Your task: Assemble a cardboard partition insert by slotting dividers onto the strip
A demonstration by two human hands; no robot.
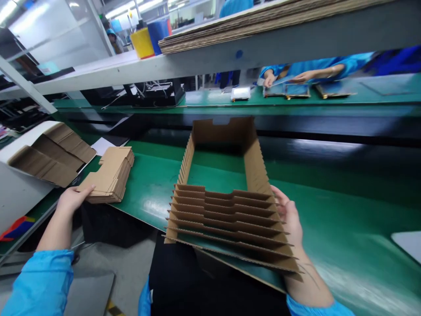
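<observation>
Blue sleeve (pixel 41 283), nearest, left of box | Box (pixel 255 169): near slots (pixel 174 215) holding dividers (pixel 220 216), far slots bare | Card stack (pixel 107 173): left of box, unplaced, left hand (pixel 73 198) pinching corner | Right hand (pixel 291 221): at box's right wall, grip unclear

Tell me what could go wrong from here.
At one near corner, the frame seems to jut past the bench, so it might tip. Its side walls lack dividers at the far end and might bow if the right hand presses. The uneven stack in the left hand could slide apart.
</observation>
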